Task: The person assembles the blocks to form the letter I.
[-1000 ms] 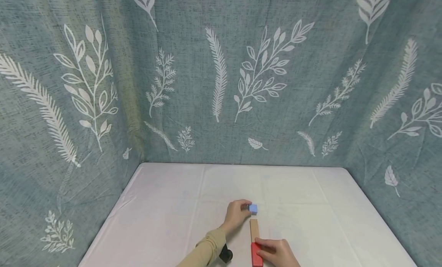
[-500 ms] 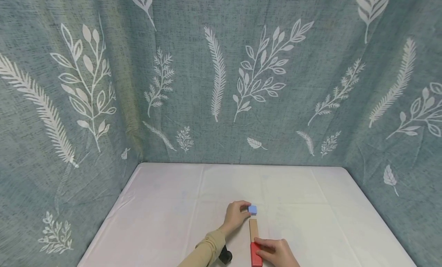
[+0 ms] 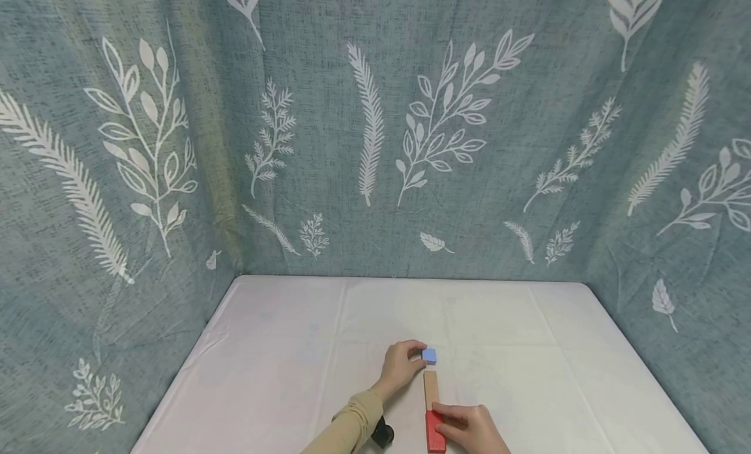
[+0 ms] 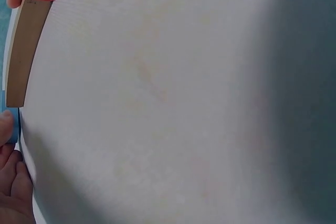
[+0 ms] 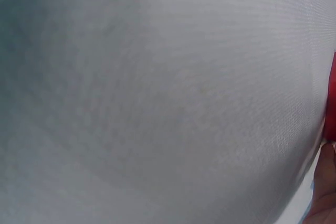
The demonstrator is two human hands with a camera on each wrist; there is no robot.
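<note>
My left hand (image 3: 397,368) pinches a small blue block (image 3: 430,356) between thumb and fingers, just beyond the far end of a plain wooden block (image 3: 431,389). A narrow gap shows between those two in the head view. End to end with the wooden block, on the near side, lies a red block (image 3: 435,436). My right hand (image 3: 474,429) grips the red block from the right, its index fingertip right at the seam with the wood. In the left wrist view the blue block (image 4: 15,124) is partly hidden by the thumb. Only an edge of the red block (image 5: 332,103) enters the right wrist view.
A white cloth (image 3: 281,349) covers the table. A black round-ended device (image 3: 383,433) sits at the left wrist, beside the sleeve (image 3: 360,411). Teal curtains (image 3: 328,147) with white leaf prints stand behind the table and along both sides.
</note>
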